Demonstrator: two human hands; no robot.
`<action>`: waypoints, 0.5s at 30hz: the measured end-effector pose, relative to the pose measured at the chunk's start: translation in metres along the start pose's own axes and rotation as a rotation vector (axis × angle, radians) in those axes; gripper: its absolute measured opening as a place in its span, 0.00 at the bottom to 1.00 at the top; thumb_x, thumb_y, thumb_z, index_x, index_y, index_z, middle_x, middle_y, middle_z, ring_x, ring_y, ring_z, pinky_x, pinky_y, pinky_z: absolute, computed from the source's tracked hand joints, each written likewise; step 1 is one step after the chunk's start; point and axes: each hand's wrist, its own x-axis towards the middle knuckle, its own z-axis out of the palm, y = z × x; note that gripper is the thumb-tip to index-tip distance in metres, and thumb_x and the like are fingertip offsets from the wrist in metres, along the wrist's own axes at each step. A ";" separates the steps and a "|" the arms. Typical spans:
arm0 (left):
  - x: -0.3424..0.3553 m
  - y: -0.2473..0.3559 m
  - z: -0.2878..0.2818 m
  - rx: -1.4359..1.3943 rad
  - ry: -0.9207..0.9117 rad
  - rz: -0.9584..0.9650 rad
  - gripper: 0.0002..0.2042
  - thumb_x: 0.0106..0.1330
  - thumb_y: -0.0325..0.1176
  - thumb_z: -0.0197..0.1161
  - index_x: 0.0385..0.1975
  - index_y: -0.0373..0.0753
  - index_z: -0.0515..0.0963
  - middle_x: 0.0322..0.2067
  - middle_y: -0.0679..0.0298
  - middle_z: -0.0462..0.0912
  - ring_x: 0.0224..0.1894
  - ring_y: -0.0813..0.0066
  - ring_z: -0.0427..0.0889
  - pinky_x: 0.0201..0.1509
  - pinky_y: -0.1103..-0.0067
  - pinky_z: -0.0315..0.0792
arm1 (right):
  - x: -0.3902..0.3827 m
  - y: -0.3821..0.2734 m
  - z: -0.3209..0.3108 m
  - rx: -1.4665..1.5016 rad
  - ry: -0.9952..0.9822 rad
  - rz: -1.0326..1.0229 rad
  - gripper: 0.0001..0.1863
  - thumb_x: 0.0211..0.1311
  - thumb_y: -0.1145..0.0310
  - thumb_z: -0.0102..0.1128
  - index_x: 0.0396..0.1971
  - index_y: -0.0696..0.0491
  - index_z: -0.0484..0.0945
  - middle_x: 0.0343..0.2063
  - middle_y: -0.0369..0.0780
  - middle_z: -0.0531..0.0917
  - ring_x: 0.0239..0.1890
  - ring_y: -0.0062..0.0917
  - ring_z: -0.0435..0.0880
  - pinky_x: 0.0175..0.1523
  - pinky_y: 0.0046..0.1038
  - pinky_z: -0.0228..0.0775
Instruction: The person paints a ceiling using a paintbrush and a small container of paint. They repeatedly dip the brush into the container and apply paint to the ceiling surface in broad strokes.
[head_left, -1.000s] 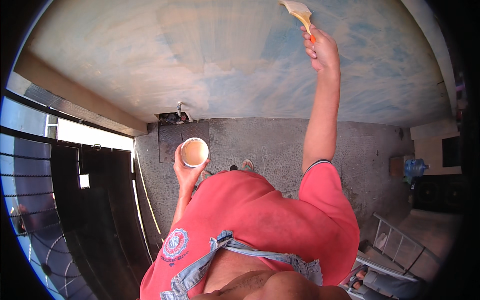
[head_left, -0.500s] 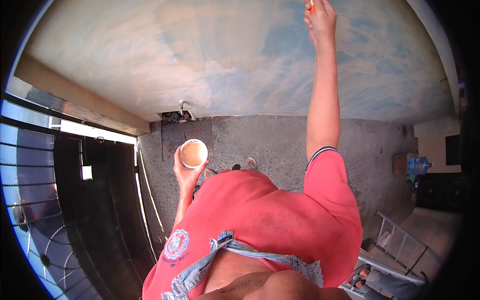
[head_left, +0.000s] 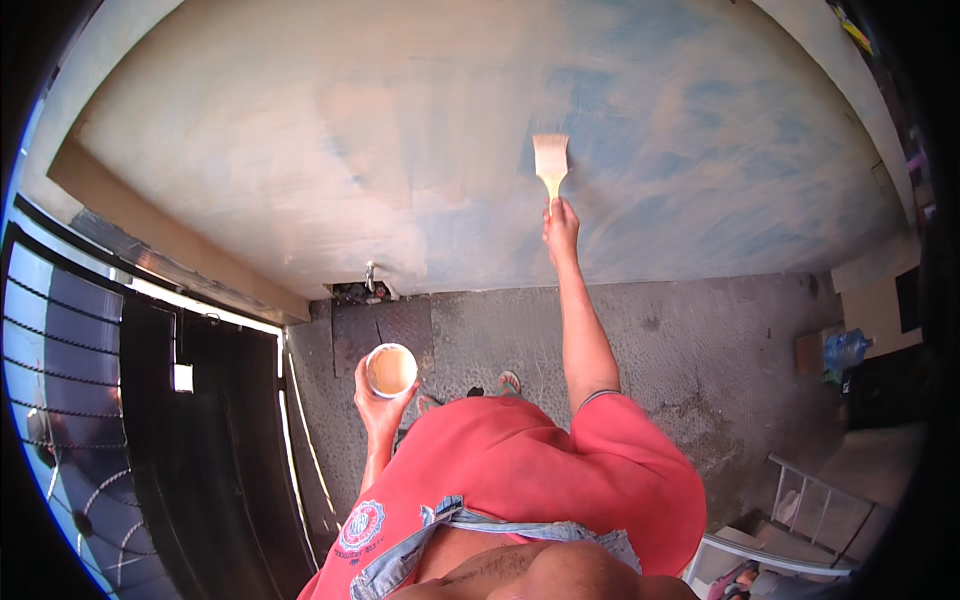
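My left hand is wrapped around a white cup of cream-coloured paint, held low in front of my red shirt. My right hand, on my outstretched arm, grips the pale handle of a wide paintbrush. Its bristles point up at the wall, which is streaked with pale blue, cream and beige; whether they touch it I cannot tell exactly.
A small tap sticks out low on the wall. A black metal gate runs along the left. At the right are a blue water bottle, a black box and metal ladders. My sandalled feet stand on grey pavement.
My right hand and the brush have come down and left from the upper part of the wall. The view has shifted, so the wall, ground and cup sit lower in the picture.
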 end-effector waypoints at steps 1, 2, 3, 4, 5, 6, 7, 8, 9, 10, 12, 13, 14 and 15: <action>0.000 0.000 -0.001 -0.016 -0.004 -0.005 0.44 0.41 0.34 0.87 0.62 0.35 0.70 0.54 0.56 0.83 0.58 0.65 0.82 0.63 0.69 0.74 | -0.002 0.015 -0.004 -0.015 -0.001 0.033 0.16 0.80 0.55 0.49 0.46 0.52 0.78 0.22 0.27 0.71 0.15 0.09 0.61 0.17 0.17 0.51; -0.002 0.002 0.000 -0.033 -0.008 -0.011 0.44 0.41 0.34 0.87 0.62 0.34 0.70 0.54 0.56 0.82 0.58 0.65 0.82 0.63 0.69 0.74 | -0.004 0.028 -0.010 -0.032 -0.001 0.065 0.15 0.80 0.56 0.49 0.46 0.52 0.78 0.21 0.27 0.71 0.15 0.09 0.61 0.16 0.17 0.51; 0.000 0.003 0.002 -0.054 -0.023 -0.020 0.44 0.41 0.34 0.87 0.62 0.34 0.70 0.54 0.56 0.82 0.58 0.65 0.82 0.63 0.70 0.74 | -0.004 0.042 -0.019 -0.051 0.027 0.102 0.15 0.80 0.56 0.49 0.46 0.52 0.78 0.21 0.28 0.71 0.14 0.09 0.61 0.16 0.17 0.51; 0.001 0.010 0.004 -0.057 -0.038 -0.018 0.44 0.41 0.34 0.87 0.62 0.34 0.70 0.54 0.55 0.82 0.58 0.65 0.82 0.63 0.70 0.74 | -0.005 0.056 -0.027 -0.072 0.053 0.145 0.15 0.79 0.57 0.49 0.46 0.53 0.78 0.21 0.28 0.71 0.14 0.09 0.60 0.16 0.18 0.51; 0.003 0.013 0.005 -0.050 -0.047 -0.016 0.44 0.41 0.34 0.87 0.62 0.34 0.70 0.54 0.56 0.82 0.58 0.65 0.82 0.63 0.70 0.74 | -0.007 0.068 -0.032 -0.092 0.072 0.175 0.15 0.79 0.57 0.49 0.45 0.53 0.78 0.21 0.27 0.71 0.14 0.09 0.60 0.16 0.18 0.50; 0.004 0.015 0.007 -0.045 -0.057 -0.012 0.44 0.41 0.34 0.87 0.62 0.34 0.70 0.54 0.56 0.83 0.58 0.65 0.82 0.63 0.70 0.74 | -0.011 0.078 -0.038 -0.114 0.091 0.204 0.15 0.79 0.57 0.50 0.44 0.52 0.78 0.21 0.27 0.71 0.13 0.09 0.60 0.16 0.18 0.50; 0.004 0.016 0.008 -0.043 -0.071 -0.012 0.44 0.41 0.35 0.87 0.62 0.35 0.70 0.54 0.56 0.83 0.58 0.65 0.82 0.63 0.70 0.74 | -0.016 0.087 -0.049 -0.138 0.114 0.234 0.14 0.79 0.57 0.50 0.43 0.52 0.78 0.20 0.27 0.71 0.13 0.09 0.59 0.15 0.18 0.50; 0.005 0.013 0.012 -0.037 -0.082 -0.004 0.44 0.41 0.35 0.87 0.62 0.36 0.70 0.54 0.56 0.83 0.58 0.66 0.82 0.62 0.70 0.75 | -0.021 0.096 -0.064 -0.214 0.107 0.214 0.15 0.79 0.57 0.50 0.43 0.53 0.79 0.20 0.28 0.71 0.14 0.11 0.62 0.17 0.19 0.52; 0.004 0.015 0.015 -0.043 -0.101 -0.015 0.44 0.41 0.34 0.87 0.62 0.35 0.70 0.54 0.57 0.82 0.58 0.66 0.81 0.63 0.70 0.74 | -0.025 0.105 -0.080 -0.290 0.099 0.194 0.15 0.78 0.57 0.51 0.43 0.54 0.79 0.20 0.29 0.72 0.15 0.12 0.64 0.18 0.20 0.55; 0.005 0.017 0.019 -0.048 -0.120 -0.027 0.44 0.42 0.34 0.87 0.62 0.34 0.70 0.55 0.57 0.82 0.58 0.66 0.81 0.64 0.70 0.74 | -0.030 0.111 -0.090 -0.366 0.091 0.176 0.15 0.78 0.58 0.51 0.43 0.55 0.79 0.20 0.30 0.73 0.16 0.13 0.66 0.20 0.21 0.58; 0.005 0.020 0.019 -0.049 -0.121 -0.043 0.44 0.42 0.33 0.86 0.62 0.33 0.69 0.55 0.57 0.81 0.59 0.66 0.80 0.64 0.70 0.73 | -0.050 0.107 -0.083 -0.556 0.150 -0.096 0.16 0.78 0.58 0.51 0.45 0.56 0.80 0.21 0.32 0.75 0.20 0.17 0.71 0.26 0.23 0.64; 0.004 0.019 0.016 -0.039 -0.097 -0.025 0.44 0.42 0.33 0.87 0.62 0.34 0.69 0.55 0.57 0.82 0.58 0.66 0.81 0.63 0.70 0.74 | -0.065 0.090 -0.067 -0.643 0.168 -0.228 0.16 0.78 0.59 0.51 0.45 0.57 0.80 0.21 0.33 0.76 0.21 0.18 0.74 0.29 0.24 0.67; 0.004 0.016 0.013 -0.030 -0.076 -0.008 0.45 0.41 0.34 0.87 0.62 0.34 0.69 0.54 0.57 0.83 0.57 0.66 0.82 0.62 0.70 0.75 | -0.078 0.069 -0.051 -0.581 0.173 -0.192 0.17 0.78 0.62 0.52 0.52 0.59 0.79 0.22 0.36 0.78 0.26 0.21 0.78 0.36 0.27 0.70; 0.003 0.014 0.013 -0.030 -0.070 0.011 0.45 0.41 0.34 0.87 0.62 0.35 0.70 0.53 0.56 0.84 0.57 0.66 0.82 0.61 0.70 0.75 | -0.088 0.039 -0.038 -0.579 0.217 -0.313 0.17 0.78 0.64 0.51 0.55 0.59 0.78 0.25 0.38 0.79 0.29 0.21 0.79 0.37 0.28 0.71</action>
